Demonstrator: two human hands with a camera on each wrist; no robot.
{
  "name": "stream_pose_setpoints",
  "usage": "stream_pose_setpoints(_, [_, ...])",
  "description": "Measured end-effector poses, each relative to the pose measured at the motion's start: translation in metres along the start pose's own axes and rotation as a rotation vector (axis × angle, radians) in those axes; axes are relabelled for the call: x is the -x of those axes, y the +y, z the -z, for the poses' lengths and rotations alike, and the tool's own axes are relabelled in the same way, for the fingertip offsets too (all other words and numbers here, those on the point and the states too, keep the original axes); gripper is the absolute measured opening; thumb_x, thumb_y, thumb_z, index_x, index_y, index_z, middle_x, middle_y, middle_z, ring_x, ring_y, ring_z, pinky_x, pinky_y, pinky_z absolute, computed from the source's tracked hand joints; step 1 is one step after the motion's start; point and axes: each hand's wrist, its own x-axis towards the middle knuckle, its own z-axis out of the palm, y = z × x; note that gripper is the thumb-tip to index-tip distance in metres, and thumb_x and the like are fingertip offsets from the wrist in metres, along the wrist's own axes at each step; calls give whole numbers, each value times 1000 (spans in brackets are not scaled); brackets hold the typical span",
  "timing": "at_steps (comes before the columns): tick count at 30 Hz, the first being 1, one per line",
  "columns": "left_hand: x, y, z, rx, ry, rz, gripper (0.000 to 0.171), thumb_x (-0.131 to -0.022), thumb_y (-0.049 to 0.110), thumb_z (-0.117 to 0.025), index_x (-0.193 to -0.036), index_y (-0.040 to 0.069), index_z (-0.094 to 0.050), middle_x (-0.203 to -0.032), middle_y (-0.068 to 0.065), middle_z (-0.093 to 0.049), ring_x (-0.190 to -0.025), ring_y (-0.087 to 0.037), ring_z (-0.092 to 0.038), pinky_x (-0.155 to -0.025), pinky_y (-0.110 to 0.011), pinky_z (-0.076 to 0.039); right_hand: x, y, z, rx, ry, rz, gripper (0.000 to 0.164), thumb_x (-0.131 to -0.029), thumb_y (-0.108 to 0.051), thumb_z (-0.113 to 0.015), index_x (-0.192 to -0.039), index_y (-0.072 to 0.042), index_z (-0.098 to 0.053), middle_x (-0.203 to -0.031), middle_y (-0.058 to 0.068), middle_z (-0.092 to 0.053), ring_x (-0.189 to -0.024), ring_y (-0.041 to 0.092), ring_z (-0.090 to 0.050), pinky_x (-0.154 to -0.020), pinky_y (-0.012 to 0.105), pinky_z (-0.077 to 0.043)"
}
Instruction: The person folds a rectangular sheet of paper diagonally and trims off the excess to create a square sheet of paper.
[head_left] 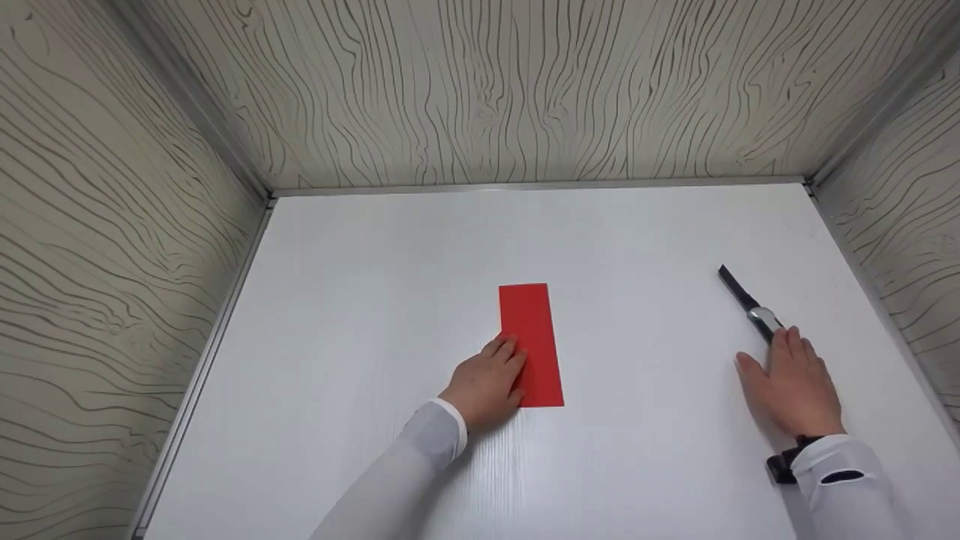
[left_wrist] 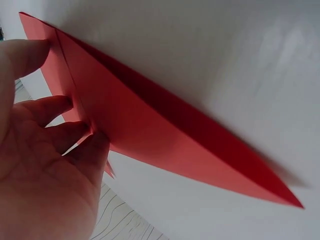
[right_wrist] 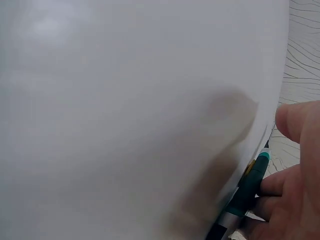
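Observation:
A folded red sheet of paper [head_left: 534, 315] lies lengthwise on the white table. My left hand [head_left: 487, 382] rests on its lower left side, the fingers on the paper. In the left wrist view, the thumb and fingertips touch the red paper [left_wrist: 135, 125] near a crease, and its layers gape along one long edge. To the right lies a dark, slim tool with a silver section, like a utility knife [head_left: 763, 319]. My right hand [head_left: 799, 386] reaches its near end with extended fingers. The right wrist view shows the knife's dark green body [right_wrist: 252, 182] against the fingertips, thumb apart.
The white table [head_left: 360, 300] is bounded by a metal frame at the back and sides. Wood-patterned panels [head_left: 480, 97] rise behind it and on both sides. A black strap device [head_left: 784, 465] sits on the right wrist.

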Motion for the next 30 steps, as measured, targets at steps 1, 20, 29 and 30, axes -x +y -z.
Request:
stream_pose_setpoints(1, [0,0,0,1,0,-1,69,-106,39,-67,-167,17,-45,-175,-7,-41,-164,-29,-36,-124,-40,-48,-1,-2,-1,1,1,6,91,-115,-46,-42,-159,27,-10,-163,55,-6,-153,73,-9,-125,81,-13])
stream_pose_setpoints(20, [-1,1,-1,5,4,11,73,-103,41,-70,-167,17,-45,-176,-7,-40,-164,-29,-35,-121,-42,-51,-8,-72,-32,54,-50,140,87,-113,-46,-53,-159,24,-27,-167,48,-20,-155,67,-21,-126,77,-21])
stream_pose_setpoints(29, [1,2,0,-26,10,-3,69,-105,40,-68,-166,16,-46,-175,-8,-42,-164,-29,-36,-123,-39,-49,11,-112,-52,118,-5,233,76,-109,-33,-63,-157,21,-37,-166,42,-34,-154,61,-34,-125,73,-31])
stream_pose_setpoints(30, [1,2,0,-31,12,-5,69,-105,40,-67,-166,16,-47,-175,-8,-42,-163,-29,-37,-123,-39,-49,13,-115,-53,122,-4,238,76,-109,-32,-63,-157,21,-37,-166,42,-34,-154,61,-35,-125,72,-31])
